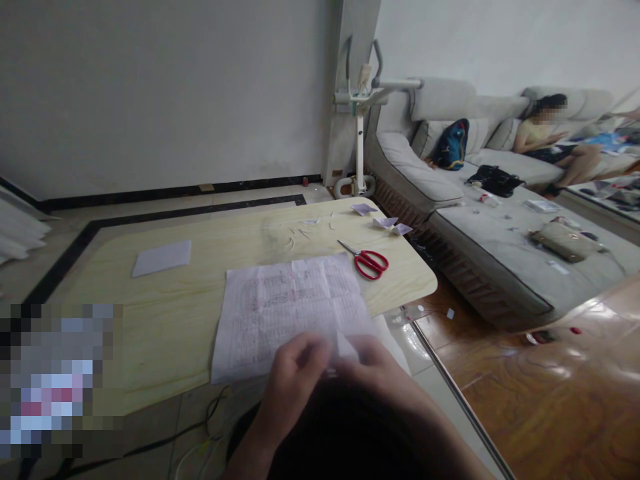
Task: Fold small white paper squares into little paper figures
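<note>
A large sheet of printed paper [293,307] lies on the pale wooden table [165,313], its near edge lifted toward me. My left hand [295,377] and my right hand [373,363] meet at that near edge, fingers curled and pinching the paper's lower right corner, which is folded up. Red-handled scissors [367,261] lie on the table beyond the sheet, to the right. A smaller blank sheet [163,257] rests at the table's left.
Small paper scraps [300,230] and folded paper pieces [387,225] lie near the table's far edge. A grey sofa [480,227] with bags stands at right, where another person [547,137] sits. A white stand [359,133] is by the wall. Cables [200,433] run on the floor.
</note>
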Available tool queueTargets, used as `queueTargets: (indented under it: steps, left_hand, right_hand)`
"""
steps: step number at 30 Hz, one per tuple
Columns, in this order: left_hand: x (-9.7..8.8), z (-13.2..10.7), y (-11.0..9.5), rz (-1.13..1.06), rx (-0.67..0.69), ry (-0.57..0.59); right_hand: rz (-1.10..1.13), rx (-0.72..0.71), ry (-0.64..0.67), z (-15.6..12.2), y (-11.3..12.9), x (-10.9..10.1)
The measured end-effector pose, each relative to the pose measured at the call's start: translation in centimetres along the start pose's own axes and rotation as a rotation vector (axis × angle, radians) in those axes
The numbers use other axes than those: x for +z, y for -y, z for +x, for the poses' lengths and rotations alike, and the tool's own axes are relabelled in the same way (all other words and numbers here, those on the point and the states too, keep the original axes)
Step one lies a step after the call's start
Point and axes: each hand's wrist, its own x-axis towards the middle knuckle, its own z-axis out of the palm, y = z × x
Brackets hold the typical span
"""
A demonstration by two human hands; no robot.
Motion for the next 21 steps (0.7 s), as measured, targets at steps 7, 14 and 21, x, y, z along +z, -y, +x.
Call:
queueTargets:
  steps: [7, 14, 21]
  left_hand:
    - [-0.1, 0.2, -0.4, -0.043, 0.018, -0.010]
    - [0.6, 0.1, 0.0, -0.090, 0.037, -0.114]
    - [0.4, 0.3, 0.0, -0.091, 0.068, -0.062]
  right_hand:
    - [-0.010, 0.060, -0.047, 0.0, -0.3, 0.0]
    - [-0.049, 0.004, -0.097, 0.4, -0.9, 0.4]
    - [-0.211, 0.025, -0.188, 0.3, -0.6, 0.9]
